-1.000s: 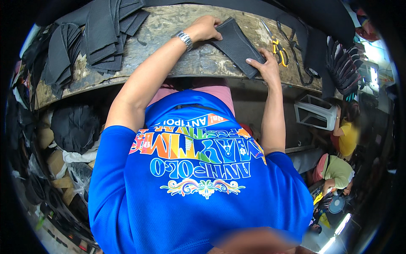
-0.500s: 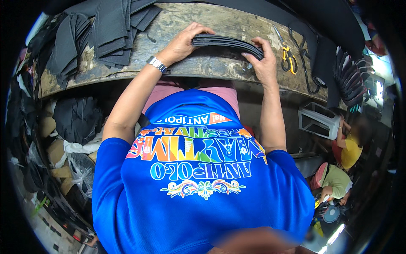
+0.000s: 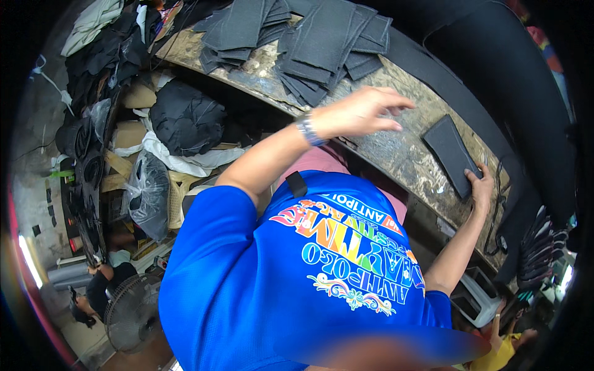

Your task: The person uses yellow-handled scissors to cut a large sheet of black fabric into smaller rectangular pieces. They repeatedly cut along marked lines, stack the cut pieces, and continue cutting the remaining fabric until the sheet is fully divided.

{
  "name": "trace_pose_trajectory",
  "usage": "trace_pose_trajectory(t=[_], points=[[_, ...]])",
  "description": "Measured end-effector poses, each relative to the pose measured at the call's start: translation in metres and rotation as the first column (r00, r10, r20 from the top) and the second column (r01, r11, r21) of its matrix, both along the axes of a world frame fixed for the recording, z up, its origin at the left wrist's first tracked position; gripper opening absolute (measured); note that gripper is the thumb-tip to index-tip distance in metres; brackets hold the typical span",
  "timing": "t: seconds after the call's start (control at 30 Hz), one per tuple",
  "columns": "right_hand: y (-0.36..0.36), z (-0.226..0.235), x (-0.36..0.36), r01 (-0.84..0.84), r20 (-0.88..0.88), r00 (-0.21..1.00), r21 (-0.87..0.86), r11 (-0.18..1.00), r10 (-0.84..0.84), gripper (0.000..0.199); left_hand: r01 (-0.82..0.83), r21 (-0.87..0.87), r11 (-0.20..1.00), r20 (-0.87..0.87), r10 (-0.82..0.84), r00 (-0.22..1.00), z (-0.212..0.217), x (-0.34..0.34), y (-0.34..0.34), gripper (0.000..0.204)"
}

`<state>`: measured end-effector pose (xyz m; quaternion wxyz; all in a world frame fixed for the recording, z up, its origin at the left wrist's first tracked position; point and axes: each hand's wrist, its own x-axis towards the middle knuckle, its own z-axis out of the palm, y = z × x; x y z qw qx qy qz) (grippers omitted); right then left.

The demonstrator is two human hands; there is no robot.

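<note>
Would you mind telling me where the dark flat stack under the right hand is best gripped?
Probably by its long left edge, coming from the left. The dark flat stack lies flat on the workbench, the right hand already pressing its near right end, while the left hand hovers empty to its left.

Bright blue short-sleeved t-shirt, and it fills most of the view from above. There's a big multicolour print on the chest: chunky letters in red, orange, yellow and green, white lettering around them, plus a curly white and yellow flourish underneath. A small black tab sits at the shoulder. Pinkish fabric shows past the shirt hem. Metal-link wristwatch on the left wrist; both forearms are bare.
</note>
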<state>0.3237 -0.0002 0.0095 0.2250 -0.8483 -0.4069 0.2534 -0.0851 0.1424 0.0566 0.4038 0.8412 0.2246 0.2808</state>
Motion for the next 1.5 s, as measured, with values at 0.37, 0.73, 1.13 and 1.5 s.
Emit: trace_pose_trajectory(t=[0.37, 0.73, 1.13, 1.5], points=[[0.144, 0.073, -0.224, -0.759, 0.343, 0.606, 0.520, 0.392, 0.717, 0.034, -0.603, 0.629, 0.490, -0.211, 0.855, 0.475, 0.003, -0.196, 0.093, 0.071], [0.248, 0.084, -0.355, -0.997, 0.666, 0.002, -0.057, 0.053, 0.746, 0.041, -0.620, 0.498, 0.606, -0.176, 0.771, 0.612, -0.015, -0.242, 0.105, 0.072], [0.231, 0.116, -0.341, -0.987, 0.765, 0.156, 0.148, 0.066, 0.625, 0.021, -0.578, 0.429, 0.694, -0.138, 0.683, 0.717, -0.002, -0.256, 0.094, 0.050], [0.132, 0.162, -0.304, -0.792, 0.564, 0.511, 0.603, 0.100, 0.648, 0.020, -0.788, 0.497, 0.363, 0.131, 0.866, 0.482, 0.023, -0.214, 0.177, 0.059]])
